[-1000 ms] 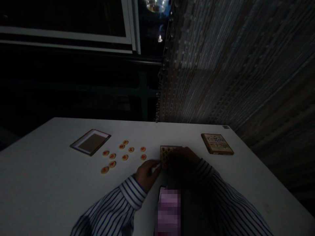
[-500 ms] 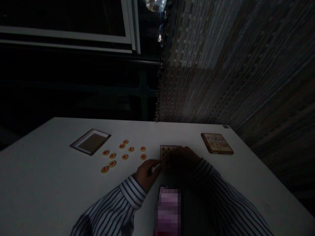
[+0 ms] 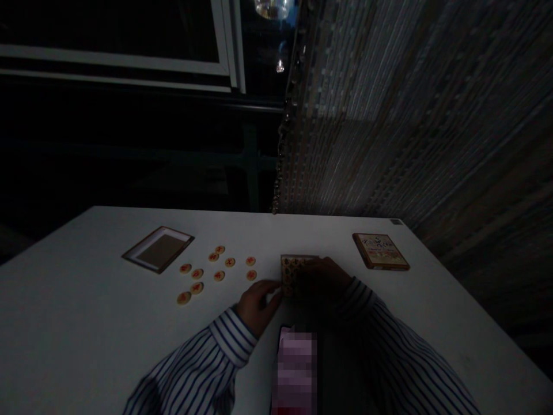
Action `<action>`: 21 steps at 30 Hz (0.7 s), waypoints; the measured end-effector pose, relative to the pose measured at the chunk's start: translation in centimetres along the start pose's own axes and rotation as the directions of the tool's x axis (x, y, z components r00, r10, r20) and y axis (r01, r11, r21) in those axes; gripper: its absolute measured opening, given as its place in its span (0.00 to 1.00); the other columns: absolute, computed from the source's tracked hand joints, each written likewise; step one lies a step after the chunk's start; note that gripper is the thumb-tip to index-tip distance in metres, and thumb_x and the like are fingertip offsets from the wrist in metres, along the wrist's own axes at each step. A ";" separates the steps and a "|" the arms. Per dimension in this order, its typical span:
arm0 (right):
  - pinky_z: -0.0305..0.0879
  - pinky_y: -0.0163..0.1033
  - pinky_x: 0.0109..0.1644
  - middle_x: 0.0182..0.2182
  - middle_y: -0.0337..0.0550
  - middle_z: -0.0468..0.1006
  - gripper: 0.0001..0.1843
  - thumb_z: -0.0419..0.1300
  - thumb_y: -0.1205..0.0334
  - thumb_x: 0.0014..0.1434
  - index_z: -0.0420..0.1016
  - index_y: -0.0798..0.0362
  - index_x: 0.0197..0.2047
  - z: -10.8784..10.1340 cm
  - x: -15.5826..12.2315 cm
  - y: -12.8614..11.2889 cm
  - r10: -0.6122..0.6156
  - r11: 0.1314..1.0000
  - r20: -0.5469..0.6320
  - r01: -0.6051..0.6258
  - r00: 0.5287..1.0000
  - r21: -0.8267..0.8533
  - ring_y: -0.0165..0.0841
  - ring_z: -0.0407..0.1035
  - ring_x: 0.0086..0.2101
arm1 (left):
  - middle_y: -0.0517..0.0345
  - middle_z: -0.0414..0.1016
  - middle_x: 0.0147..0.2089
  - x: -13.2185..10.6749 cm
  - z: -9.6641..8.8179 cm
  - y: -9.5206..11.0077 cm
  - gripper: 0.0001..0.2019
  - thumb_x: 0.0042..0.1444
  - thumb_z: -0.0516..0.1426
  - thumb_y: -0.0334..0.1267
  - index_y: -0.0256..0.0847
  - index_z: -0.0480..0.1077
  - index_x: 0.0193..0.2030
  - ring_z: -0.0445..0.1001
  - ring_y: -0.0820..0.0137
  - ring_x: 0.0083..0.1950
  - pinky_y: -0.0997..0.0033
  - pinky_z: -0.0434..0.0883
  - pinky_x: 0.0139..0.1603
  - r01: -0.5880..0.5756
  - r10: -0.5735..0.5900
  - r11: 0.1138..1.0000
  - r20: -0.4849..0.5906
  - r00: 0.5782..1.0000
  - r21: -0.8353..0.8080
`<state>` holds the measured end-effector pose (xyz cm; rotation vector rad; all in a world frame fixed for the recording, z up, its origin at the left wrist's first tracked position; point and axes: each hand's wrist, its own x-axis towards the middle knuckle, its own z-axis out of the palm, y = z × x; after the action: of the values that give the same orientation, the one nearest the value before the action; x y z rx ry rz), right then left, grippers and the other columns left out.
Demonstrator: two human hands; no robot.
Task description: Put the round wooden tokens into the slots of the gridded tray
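Observation:
In the middle of the white table, a small box [image 3: 283, 263] holds rows of round Chinese chess pieces [image 3: 287, 271], with dark marks on those at the back. My left hand [image 3: 258, 304] is at its left side, thumb and index finger closed on the edge near the front corner. My right hand [image 3: 325, 278] reaches over the right part of the box and hides the pieces there. Its fingers are lost in shadow, so whether they hold a piece does not show. Left of the box, several loose pieces with red characters [image 3: 219, 276] lie scattered on the table.
An open, shallow lid or tray [image 3: 156, 251] lies at the left, and a flat box with a printed cover [image 3: 382, 251] at the right. Nearest me is a phone [image 3: 296, 369], its screen blurred. A string curtain [image 3: 345, 144] hangs behind the white table [image 3: 108, 323].
The view has shifted very slightly. Both hands keep their places at the box, and the loose pieces lie as before.

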<state>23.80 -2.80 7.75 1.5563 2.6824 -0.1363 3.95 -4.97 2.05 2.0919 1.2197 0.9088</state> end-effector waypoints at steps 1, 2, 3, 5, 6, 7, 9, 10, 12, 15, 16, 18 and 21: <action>0.57 0.33 0.32 0.32 0.45 0.76 0.16 0.49 0.52 0.54 0.73 0.52 0.33 0.0 0.0 0.0 0.002 1.000 0.001 -0.002 1.000 -0.008 0.32 0.68 0.33 | 0.52 0.73 0.37 0.0 0.0 0.1 0.12 0.51 0.51 0.39 0.38 0.68 0.40 0.71 0.70 0.38 0.69 0.69 0.39 -0.002 0.002 1.000 0.001 1.000 0.002; 0.57 0.33 0.32 0.32 0.44 0.76 0.16 0.49 0.52 0.54 0.73 0.52 0.33 0.0 0.0 -0.1 0.002 1.000 0.000 -0.002 1.000 -0.015 0.33 0.68 0.33 | 0.52 0.73 0.37 0.1 -0.1 0.1 0.12 0.51 0.51 0.38 0.38 0.68 0.40 0.71 0.70 0.37 0.69 0.69 0.39 -0.008 0.008 1.000 0.006 1.000 0.005; 0.57 0.34 0.31 0.33 0.44 0.76 0.16 0.50 0.51 0.53 0.73 0.51 0.33 0.0 0.0 0.0 0.002 1.000 0.000 -0.002 1.000 -0.021 0.33 0.68 0.33 | 0.52 0.73 0.37 0.1 -0.1 0.1 0.12 0.51 0.51 0.38 0.38 0.68 0.40 0.71 0.70 0.37 0.69 0.69 0.39 -0.013 0.013 1.000 0.006 1.000 0.007; 0.57 0.34 0.31 0.33 0.43 0.75 0.16 0.50 0.50 0.52 0.73 0.51 0.34 0.1 0.0 0.1 -0.007 1.000 0.005 0.007 1.000 -0.017 0.33 0.68 0.33 | 0.53 0.73 0.37 0.1 -0.1 0.2 0.11 0.50 0.51 0.37 0.38 0.68 0.40 0.71 0.70 0.37 0.70 0.69 0.39 -0.025 0.025 1.000 -0.004 1.000 0.005; 0.57 0.34 0.30 0.33 0.43 0.75 0.16 0.50 0.50 0.52 0.73 0.51 0.34 0.1 0.1 0.1 -0.011 1.000 0.013 0.011 1.000 -0.009 0.33 0.68 0.32 | 0.53 0.73 0.36 0.2 0.0 0.1 0.11 0.50 0.51 0.37 0.38 0.69 0.39 0.71 0.70 0.37 0.70 0.69 0.39 -0.029 0.029 1.000 -0.012 1.000 0.004; 0.57 0.33 0.30 0.33 0.42 0.75 0.16 0.50 0.51 0.52 0.73 0.51 0.34 0.2 0.1 0.2 -0.016 1.000 0.020 0.016 1.000 0.002 0.32 0.68 0.32 | 0.53 0.73 0.36 0.2 0.0 0.1 0.11 0.50 0.52 0.37 0.38 0.69 0.39 0.71 0.70 0.37 0.70 0.69 0.39 -0.033 0.033 0.999 -0.018 0.999 0.005; 0.57 0.33 0.30 0.32 0.43 0.75 0.16 0.50 0.51 0.52 0.74 0.51 0.34 0.2 0.0 0.2 -0.014 1.000 0.027 0.014 1.000 0.010 0.32 0.68 0.31 | 0.54 0.73 0.35 0.2 0.0 0.0 0.10 0.49 0.52 0.36 0.38 0.69 0.39 0.72 0.70 0.36 0.70 0.70 0.38 -0.038 0.038 0.999 -0.021 0.999 0.008; 0.57 0.33 0.30 0.32 0.43 0.75 0.16 0.50 0.51 0.52 0.74 0.51 0.33 0.2 0.0 0.2 -0.009 1.000 0.027 0.009 1.000 0.003 0.32 0.68 0.31 | 0.54 0.73 0.35 0.2 0.1 0.0 0.10 0.49 0.52 0.36 0.39 0.69 0.39 0.72 0.70 0.36 0.70 0.70 0.38 -0.039 0.039 0.999 -0.017 0.999 0.010; 0.57 0.33 0.30 0.32 0.44 0.75 0.16 0.50 0.51 0.52 0.74 0.52 0.34 0.2 0.0 0.1 -0.002 1.000 0.020 0.003 1.000 -0.015 0.33 0.68 0.32 | 0.55 0.73 0.35 0.2 0.1 0.0 0.11 0.49 0.52 0.36 0.39 0.69 0.40 0.71 0.70 0.36 0.70 0.70 0.38 -0.039 0.040 0.999 -0.014 0.999 0.006; 0.57 0.33 0.31 0.32 0.44 0.75 0.16 0.50 0.52 0.52 0.74 0.51 0.34 0.2 0.0 0.0 -0.016 1.000 0.014 0.016 1.000 -0.022 0.33 0.68 0.33 | 0.54 0.73 0.36 0.1 0.0 0.0 0.11 0.50 0.52 0.38 0.39 0.69 0.40 0.71 0.71 0.37 0.70 0.69 0.39 -0.041 0.041 0.999 -0.018 0.999 -0.004; 0.56 0.33 0.30 0.32 0.44 0.75 0.15 0.50 0.52 0.52 0.74 0.51 0.33 0.3 0.0 0.0 -0.019 1.000 0.015 0.019 1.000 -0.021 0.33 0.68 0.33 | 0.54 0.73 0.37 0.1 0.0 0.0 0.11 0.50 0.52 0.38 0.39 0.69 0.40 0.71 0.71 0.37 0.70 0.69 0.39 -0.044 0.044 0.999 -0.016 0.999 -0.006; 0.56 0.33 0.30 0.32 0.44 0.75 0.15 0.50 0.53 0.52 0.74 0.51 0.32 0.3 0.0 0.1 -0.017 0.999 0.013 0.017 1.000 -0.027 0.33 0.68 0.32 | 0.55 0.73 0.37 0.1 0.0 0.0 0.11 0.50 0.51 0.38 0.40 0.68 0.40 0.71 0.71 0.37 0.70 0.69 0.39 -0.049 0.049 0.999 -0.010 0.999 -0.009; 0.56 0.32 0.29 0.33 0.44 0.76 0.16 0.50 0.51 0.52 0.73 0.51 0.34 0.3 0.0 0.1 -0.005 1.000 0.005 0.006 1.000 -0.014 0.32 0.68 0.31 | 0.55 0.73 0.37 0.0 0.0 -0.1 0.11 0.51 0.51 0.38 0.40 0.68 0.40 0.71 0.71 0.37 0.70 0.69 0.39 -0.045 0.045 0.999 -0.009 0.999 -0.009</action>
<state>23.89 -2.83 7.48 1.5429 2.6782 -0.1214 3.91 -4.90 1.94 2.1185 1.1749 0.9429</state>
